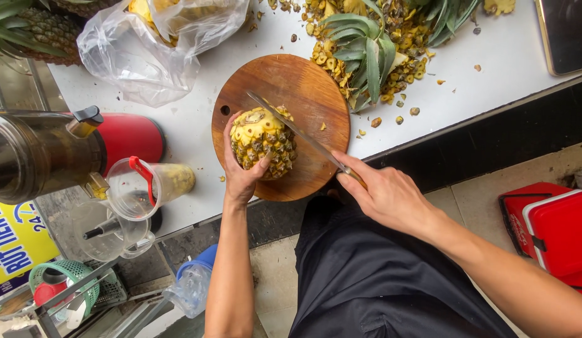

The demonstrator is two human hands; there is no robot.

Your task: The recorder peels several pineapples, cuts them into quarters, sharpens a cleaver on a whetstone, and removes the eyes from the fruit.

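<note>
Steadying the pineapple [263, 142] on the round board [303, 87], our left hand [241, 172] wraps fingers around it; our right hand [384, 195], fingers seemingly closed on the handle, lays the knife [297, 133] across.

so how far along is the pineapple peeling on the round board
Partly done. The crown is already off: green leafy tops and yellow-brown peel scraps lie on the white counter. In hand: the left hand steadies the half-peeled yellow pineapple on the round wooden cutting board while the right hand holds the long steel knife against it. Brown skin patches remain.
</note>
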